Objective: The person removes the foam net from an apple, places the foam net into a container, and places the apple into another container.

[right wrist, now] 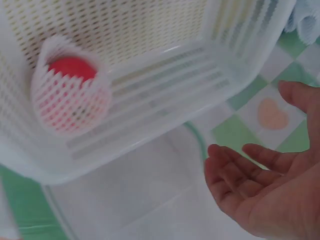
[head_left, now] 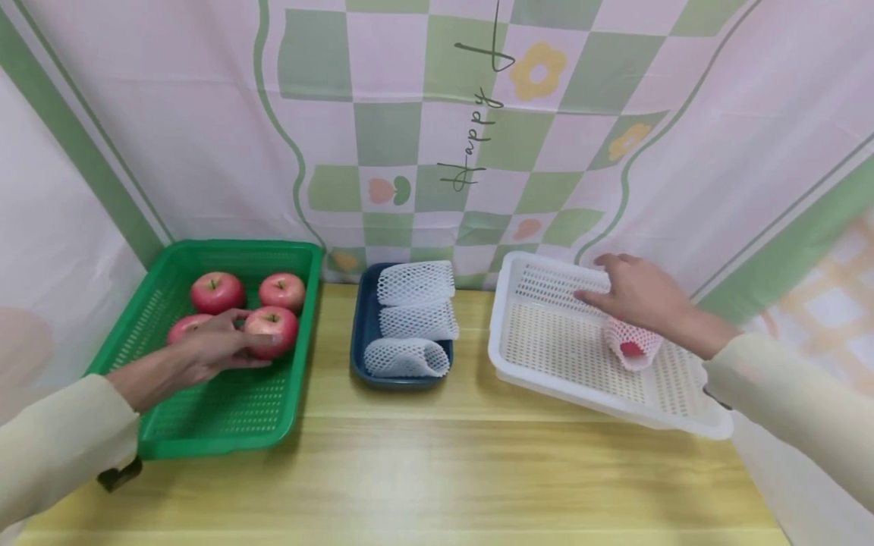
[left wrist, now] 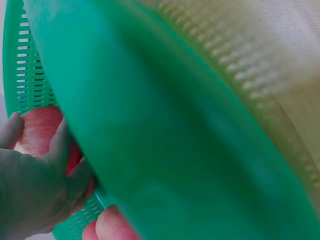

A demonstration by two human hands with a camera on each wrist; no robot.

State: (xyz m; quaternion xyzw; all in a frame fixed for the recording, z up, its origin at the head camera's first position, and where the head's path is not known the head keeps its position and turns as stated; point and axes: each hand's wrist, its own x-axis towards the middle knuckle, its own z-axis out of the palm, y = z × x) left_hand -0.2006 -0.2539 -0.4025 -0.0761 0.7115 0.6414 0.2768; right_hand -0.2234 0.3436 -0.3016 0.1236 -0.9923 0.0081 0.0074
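My left hand [head_left: 208, 350] grips a red apple [head_left: 275, 327] in the green basket [head_left: 228, 413], its thumb and fingers around the fruit. Beside it lie more red apples: two toward the back [head_left: 217, 293] and one partly hidden behind the hand. Above the white basket [head_left: 553, 341], my right hand [head_left: 645, 299] hovers with fingers loosely spread, holding nothing. Beneath that hand lies an apple in a white foam net sleeve [head_left: 631, 345], with red skin showing through the opening; the right wrist view shows the sleeved apple [right wrist: 72, 102] apart from the hand.
Between the two baskets stands a dark blue tray [head_left: 367, 326] with white foam net sleeves [head_left: 415, 284] in it. All three containers sit on a wooden table [head_left: 423, 470]. A patterned cloth [head_left: 389, 133] hangs directly behind them.
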